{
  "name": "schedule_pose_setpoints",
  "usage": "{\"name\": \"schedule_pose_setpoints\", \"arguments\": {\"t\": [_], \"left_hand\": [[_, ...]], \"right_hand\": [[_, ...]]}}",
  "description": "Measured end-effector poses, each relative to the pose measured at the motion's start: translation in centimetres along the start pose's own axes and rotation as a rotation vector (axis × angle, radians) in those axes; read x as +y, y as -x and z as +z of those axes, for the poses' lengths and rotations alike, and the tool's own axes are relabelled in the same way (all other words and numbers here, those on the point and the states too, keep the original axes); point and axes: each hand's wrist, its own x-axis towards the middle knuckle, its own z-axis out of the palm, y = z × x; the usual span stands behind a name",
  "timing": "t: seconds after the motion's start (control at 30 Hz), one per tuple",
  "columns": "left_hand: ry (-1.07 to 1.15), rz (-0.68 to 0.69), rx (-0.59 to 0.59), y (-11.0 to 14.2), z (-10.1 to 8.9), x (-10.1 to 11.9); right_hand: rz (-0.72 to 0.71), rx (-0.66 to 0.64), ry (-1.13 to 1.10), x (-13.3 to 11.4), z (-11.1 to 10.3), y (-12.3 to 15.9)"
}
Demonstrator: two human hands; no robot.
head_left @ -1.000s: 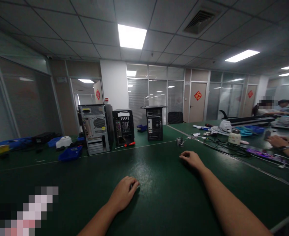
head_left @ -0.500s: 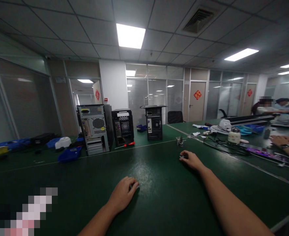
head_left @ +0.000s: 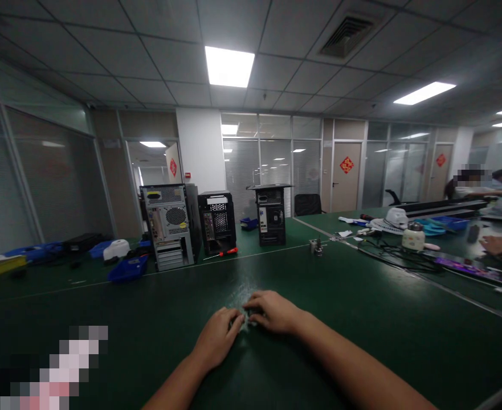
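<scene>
My left hand (head_left: 217, 337) rests low over the green tabletop (head_left: 156, 319), its thumb and fingers curled together; whatever they may hold is hidden. Just to its right, almost touching fingertip to fingertip, is my right hand (head_left: 275, 312). Its fingers are bent round a small metal piece, largely covered now and too small to name. Farther back on the table stand small metal parts (head_left: 317, 247), apart from both hands.
Three computer cases, a grey one (head_left: 169, 228), a black one (head_left: 217, 223) and another black one (head_left: 271, 216), stand at the back. A red screwdriver (head_left: 229, 251) and a blue tray (head_left: 127, 269) lie nearby. Cables (head_left: 387, 253) and a co-worker's hand (head_left: 501, 246) are at right.
My right hand has come back and to the left from beside the small metal parts, bringing the small metal piece to my left hand. The left hand has stayed nearly in place.
</scene>
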Motion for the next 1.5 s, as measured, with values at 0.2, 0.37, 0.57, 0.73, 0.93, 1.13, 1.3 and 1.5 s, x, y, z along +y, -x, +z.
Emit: {"name": "schedule_pose_setpoints", "arguments": {"t": [0.2, 0.37, 0.57, 0.73, 0.93, 1.13, 1.3, 1.5], "left_hand": [[-0.003, 0.015, 0.025, -0.1, 0.6, -0.8], [-0.047, 0.006, 0.011, -0.2, 0.3, -0.2], [-0.079, -0.024, 0.026, 0.0, -0.2, 0.5], [-0.052, -0.011, 0.028, 0.0, -0.3, 0.5], [-0.013, 0.075, 0.002, 0.0, -0.5, 0.6], [0.002, 0.083, -0.006, 0.0, -0.4, 0.4], [-0.029, 0.058, -0.003, 0.0, -0.2, 0.3], [-0.022, 0.045, -0.017, 0.0, -0.2, 0.2]], "right_hand": [[0.021, 0.066, 0.065, -2.0, 1.8, -0.8], [-0.030, 0.014, 0.119, -1.5, 1.7, -0.8], [0.062, 0.006, 0.143, -0.2, 0.6, -0.1], [0.055, 0.081, 0.067, 0.0, -0.3, 0.5], [-0.046, 0.062, 0.123, -1.3, 0.9, -0.3], [-0.071, 0.060, 0.193, -0.8, 1.7, -0.9], [0.193, 0.139, 0.233, 3.6, -0.7, 0.5], [0.647, 0.222, 0.411, 13.6, -4.0, 5.4]]}}
